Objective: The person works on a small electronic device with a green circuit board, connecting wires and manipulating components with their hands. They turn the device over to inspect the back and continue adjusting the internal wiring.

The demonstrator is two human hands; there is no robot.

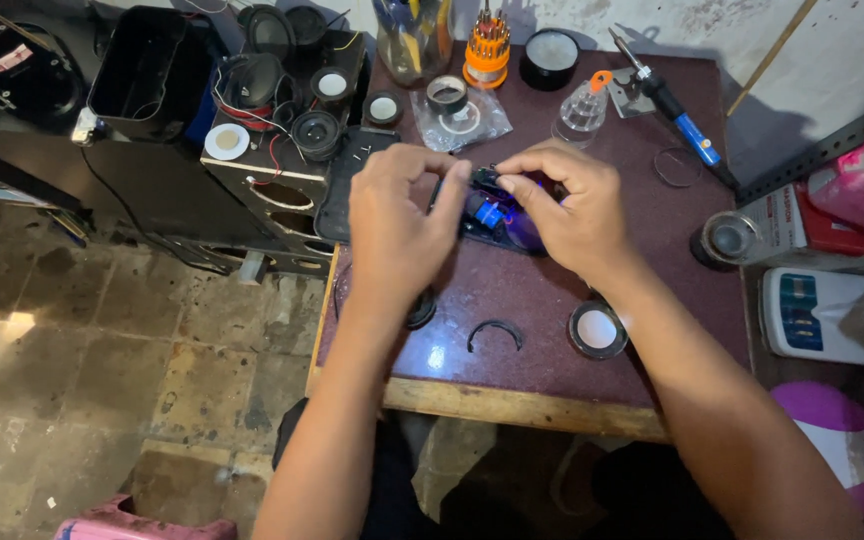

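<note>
Dark plastic device (492, 215) with a blue part lies flat on the maroon table (552, 280), pinched from both sides: left hand (397, 225) at its left end, right hand (567, 205) at its right, equally near. Toward the person from the device, bare table reaches a curved black ring piece (495, 333) before the wooden edge.

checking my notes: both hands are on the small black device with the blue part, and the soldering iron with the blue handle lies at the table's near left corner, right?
Not quite. The head view shows the soldering iron at the table's far right. Both the left hand and right hand are on the small black device.
</note>
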